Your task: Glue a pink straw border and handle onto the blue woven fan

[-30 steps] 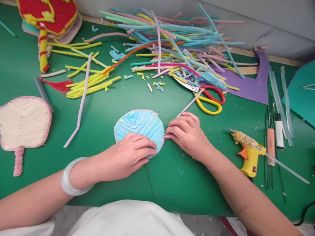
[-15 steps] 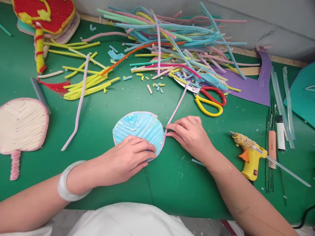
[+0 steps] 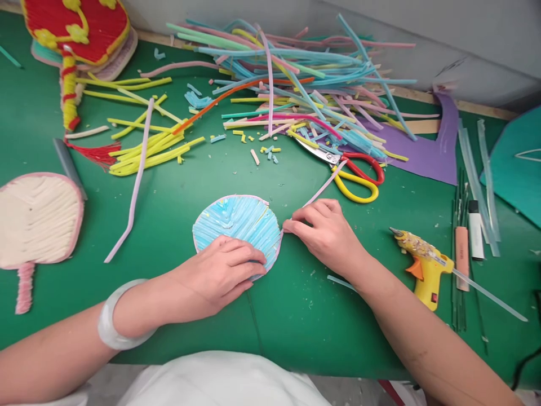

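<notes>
A round light-blue fan face (image 3: pixel 236 223) made of pipe cleaners lies flat on the green table (image 3: pixel 169 186) in front of me. My left hand (image 3: pixel 220 272) rests flat on its near part, fingers stretched out, pressing it down. My right hand (image 3: pixel 323 231) pinches a pale pink pipe cleaner (image 3: pixel 323 188) against the disc's right edge. The pink strand runs up and right from my fingers toward the scissors (image 3: pixel 350 169). A pink border follows the disc's rim.
A heap of coloured pipe cleaners (image 3: pixel 296 84) fills the back of the table, yellow ones (image 3: pixel 147 149) to its left. A yellow glue gun (image 3: pixel 425 262) lies right of my hand. A cream fan (image 3: pixel 36 223) lies far left, a red fan (image 3: pixel 78 25) at back left, purple sheet (image 3: pixel 426 146) at back right.
The free end of the pink pipe cleaner swung upward half a second ago and is back down toward the scissors. My right fingers shifted slightly along the disc's right edge. The left hand stayed put.
</notes>
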Demonstrator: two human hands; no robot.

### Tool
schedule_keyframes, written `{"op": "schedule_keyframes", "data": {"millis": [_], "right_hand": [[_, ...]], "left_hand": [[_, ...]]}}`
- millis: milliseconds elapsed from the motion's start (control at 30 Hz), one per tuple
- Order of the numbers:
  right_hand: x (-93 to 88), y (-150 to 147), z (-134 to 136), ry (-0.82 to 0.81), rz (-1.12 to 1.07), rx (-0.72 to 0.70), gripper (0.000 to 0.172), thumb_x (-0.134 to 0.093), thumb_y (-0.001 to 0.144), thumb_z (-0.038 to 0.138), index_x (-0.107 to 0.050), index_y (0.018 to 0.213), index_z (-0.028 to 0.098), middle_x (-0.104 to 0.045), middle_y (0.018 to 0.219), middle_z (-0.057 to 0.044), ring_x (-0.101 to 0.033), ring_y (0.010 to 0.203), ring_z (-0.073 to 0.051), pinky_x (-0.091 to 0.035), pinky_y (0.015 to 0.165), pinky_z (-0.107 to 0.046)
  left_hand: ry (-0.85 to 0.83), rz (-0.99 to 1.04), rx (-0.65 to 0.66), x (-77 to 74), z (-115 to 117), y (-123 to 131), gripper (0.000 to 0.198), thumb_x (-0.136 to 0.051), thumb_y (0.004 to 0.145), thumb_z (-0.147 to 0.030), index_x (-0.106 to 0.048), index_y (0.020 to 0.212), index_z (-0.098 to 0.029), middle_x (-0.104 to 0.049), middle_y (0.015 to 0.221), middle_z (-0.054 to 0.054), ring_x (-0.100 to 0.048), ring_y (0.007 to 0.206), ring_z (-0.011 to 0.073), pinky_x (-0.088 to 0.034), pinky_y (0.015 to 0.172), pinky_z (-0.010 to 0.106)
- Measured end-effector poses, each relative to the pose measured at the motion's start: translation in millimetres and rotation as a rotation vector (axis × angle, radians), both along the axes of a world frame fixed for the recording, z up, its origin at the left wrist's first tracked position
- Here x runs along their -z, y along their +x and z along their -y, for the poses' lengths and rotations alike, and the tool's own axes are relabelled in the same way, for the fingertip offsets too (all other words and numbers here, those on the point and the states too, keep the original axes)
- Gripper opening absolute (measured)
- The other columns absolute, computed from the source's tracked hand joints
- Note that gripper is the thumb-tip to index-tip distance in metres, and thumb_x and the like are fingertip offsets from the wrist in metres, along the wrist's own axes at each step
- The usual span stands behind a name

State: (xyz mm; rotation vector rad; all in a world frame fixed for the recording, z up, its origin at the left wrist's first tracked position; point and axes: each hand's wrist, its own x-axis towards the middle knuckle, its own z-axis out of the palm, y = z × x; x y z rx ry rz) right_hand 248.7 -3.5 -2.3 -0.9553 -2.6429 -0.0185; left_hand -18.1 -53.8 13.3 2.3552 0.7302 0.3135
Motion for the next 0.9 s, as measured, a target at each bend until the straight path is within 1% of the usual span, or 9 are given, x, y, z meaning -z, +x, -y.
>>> {"op": "schedule_keyframes", "data": {"millis": [233, 467, 600, 900], "right_hand": [[3.7, -0.8, -0.3, -0.008, -0.048, -0.002, 0.017, -0.053, 0.097, 0.013, -0.066, 0.097, 0.024, -0.068, 0.087, -0.001, -0.054, 0.081, -0.015, -0.034, 0.088, -0.035], [6.8, -1.5, -1.5, -0.039, -0.075, -0.004, 0.012, -0.059, 0.095, 0.015, -0.067, 0.097, 0.023, -0.068, 0.088, -0.001, -0.056, 0.082, -0.015, -0.035, 0.087, -0.036], [6.6, -2.6, -1.5, -0.043, -0.077, 0.013, 0.013, -0.059, 0.094, 0.015, -0.067, 0.096, 0.024, -0.069, 0.087, -0.001, -0.056, 0.081, -0.015, -0.036, 0.087, -0.035], [6.2, -3.7, -1.6, -0.037, -0.073, 0.016, 0.012, -0.058, 0.096, 0.015, -0.067, 0.097, 0.024, -0.069, 0.087, 0.0, -0.056, 0.081, -0.015, -0.036, 0.087, -0.035]], "left_hand": [[-0.025, -0.009, 0.003, -3.2, 0.4, -0.2, 0.024, -0.049, 0.098, -0.017, -0.061, 0.119, -0.019, -0.065, 0.123, 0.008, -0.058, 0.11, 0.0221, -0.042, 0.093, 0.037], [-0.044, -0.018, -0.009, -5.7, -0.6, 1.1, 0.023, -0.049, 0.098, -0.018, -0.062, 0.118, -0.019, -0.066, 0.122, 0.008, -0.059, 0.11, 0.0216, -0.043, 0.093, 0.037], [-0.04, -0.017, -0.005, -6.0, -1.3, 1.2, 0.023, -0.049, 0.097, -0.016, -0.062, 0.117, -0.019, -0.066, 0.122, 0.008, -0.059, 0.109, 0.022, -0.044, 0.093, 0.037], [-0.031, -0.015, 0.001, -5.1, -1.8, 1.6, 0.023, -0.048, 0.099, -0.017, -0.061, 0.117, -0.02, -0.066, 0.122, 0.008, -0.059, 0.11, 0.0225, -0.043, 0.094, 0.037]]}}
